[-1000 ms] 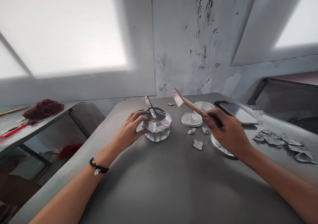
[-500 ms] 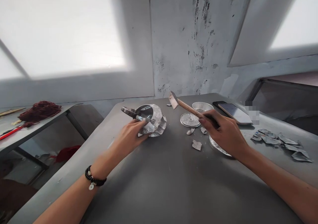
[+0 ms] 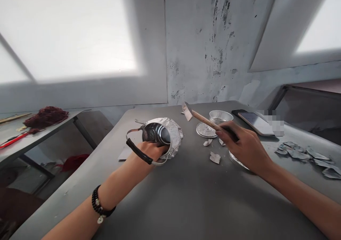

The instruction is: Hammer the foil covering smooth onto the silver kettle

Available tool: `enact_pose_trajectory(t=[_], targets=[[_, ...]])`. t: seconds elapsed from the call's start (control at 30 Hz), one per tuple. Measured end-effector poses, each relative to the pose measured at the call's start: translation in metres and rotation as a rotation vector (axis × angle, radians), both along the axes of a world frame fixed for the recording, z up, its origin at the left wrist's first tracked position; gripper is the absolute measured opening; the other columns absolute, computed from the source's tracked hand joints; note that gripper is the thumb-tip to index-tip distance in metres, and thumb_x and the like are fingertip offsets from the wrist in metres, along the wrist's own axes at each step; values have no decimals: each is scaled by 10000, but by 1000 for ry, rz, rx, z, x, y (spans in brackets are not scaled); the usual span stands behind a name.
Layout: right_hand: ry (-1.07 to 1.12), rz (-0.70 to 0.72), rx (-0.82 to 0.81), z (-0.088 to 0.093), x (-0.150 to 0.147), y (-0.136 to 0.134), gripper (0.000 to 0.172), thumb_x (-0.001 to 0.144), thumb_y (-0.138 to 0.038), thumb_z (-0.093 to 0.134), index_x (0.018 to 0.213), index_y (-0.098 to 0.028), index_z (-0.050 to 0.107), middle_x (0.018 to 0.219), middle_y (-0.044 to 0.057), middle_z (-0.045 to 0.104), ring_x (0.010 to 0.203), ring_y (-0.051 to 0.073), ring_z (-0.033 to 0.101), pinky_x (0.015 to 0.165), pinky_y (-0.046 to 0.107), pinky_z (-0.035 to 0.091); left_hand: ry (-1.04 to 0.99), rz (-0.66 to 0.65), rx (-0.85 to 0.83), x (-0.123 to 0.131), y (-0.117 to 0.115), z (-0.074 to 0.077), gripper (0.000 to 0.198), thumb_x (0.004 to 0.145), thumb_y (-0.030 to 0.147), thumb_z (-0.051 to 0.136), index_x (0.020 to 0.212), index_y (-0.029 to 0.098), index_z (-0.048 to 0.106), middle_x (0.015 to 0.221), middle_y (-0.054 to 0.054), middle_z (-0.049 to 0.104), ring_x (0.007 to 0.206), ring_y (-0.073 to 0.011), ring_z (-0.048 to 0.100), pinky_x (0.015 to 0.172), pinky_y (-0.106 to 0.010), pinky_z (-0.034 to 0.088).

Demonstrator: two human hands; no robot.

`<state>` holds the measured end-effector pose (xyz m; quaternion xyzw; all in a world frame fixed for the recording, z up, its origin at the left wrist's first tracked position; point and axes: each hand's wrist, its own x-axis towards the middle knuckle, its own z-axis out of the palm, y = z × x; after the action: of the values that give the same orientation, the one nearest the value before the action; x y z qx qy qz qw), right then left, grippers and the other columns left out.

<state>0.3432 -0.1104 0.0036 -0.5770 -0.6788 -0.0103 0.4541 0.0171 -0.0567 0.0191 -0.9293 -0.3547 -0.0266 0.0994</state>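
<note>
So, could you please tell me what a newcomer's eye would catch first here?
Probably the dented, round, silver metal pot, tilted near the centre, the left grip partly inside its mouth. Next comes the pale-headed, wooden-handled hammer, held above the grey table by the right grip. Crumpled grey scraps lie farther right.

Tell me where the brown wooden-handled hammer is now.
The hammer is right of centre in the head view, held in the right hand, just right of the tilted silver metal pot.
</note>
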Motion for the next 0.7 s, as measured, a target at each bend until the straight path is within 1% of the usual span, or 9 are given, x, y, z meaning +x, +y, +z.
enact_pose_trajectory(t=[0.1, 0.2, 0.27, 0.43, 0.6, 0.7], targets=[[12, -5, 2, 1, -1, -1, 512, 1022, -770, 496, 919, -287, 632, 590, -51, 593, 477, 150, 517, 495, 284, 412, 95, 31, 21, 8, -6, 2, 485, 893, -49, 570, 1242, 220, 772, 1176, -123, 817, 992, -346, 794, 746, -413, 646], [20, -1, 3, 1, -1, -1, 490, 1025, -754, 504, 922, -293, 635, 594, -48, 600, 477, 152, 514, 490, 288, 414, 90, 61, 63, 12, -13, 2, 430, 926, -4, 561, 1226, 212, 781, 1254, -170, 773, 899, -316, 793, 682, -390, 649], [24, 4, 8, 1, -1, 0, 484, 1026, -749, 506, 919, -294, 633, 592, -43, 600, 475, 155, 508, 487, 294, 414, 75, 84, 97, 11, -14, 0, 432, 935, 23, 561, 1250, 226, 776, 1226, -175, 760, 843, -292, 780, 648, -364, 640], [33, 11, -7, 2, 1, -1, 471, 1021, -743, 518, 922, -297, 628, 589, -50, 578, 479, 153, 501, 488, 295, 415, 57, 90, 115, 9, -14, -4, 458, 951, 42, 556, 1316, 251, 739, 1147, -148, 767, 880, -288, 774, 668, -343, 641], [44, 6, -7, 4, 0, -2, 455, 1019, -732, 530, 923, -299, 631, 578, -59, 545, 467, 149, 458, 484, 297, 389, 56, 114, 107, 13, -16, 2, 456, 904, -18, 549, 1225, 224, 766, 1115, -145, 796, 883, -315, 795, 671, -359, 629], [33, 1, 3, 3, -1, -1, 449, 1025, -725, 524, 921, -301, 627, 588, -52, 568, 477, 154, 470, 495, 301, 392, 30, 130, 81, 16, -14, 6, 384, 905, -3, 579, 1148, 216, 780, 1050, -138, 807, 843, -327, 802, 654, -362, 612]])
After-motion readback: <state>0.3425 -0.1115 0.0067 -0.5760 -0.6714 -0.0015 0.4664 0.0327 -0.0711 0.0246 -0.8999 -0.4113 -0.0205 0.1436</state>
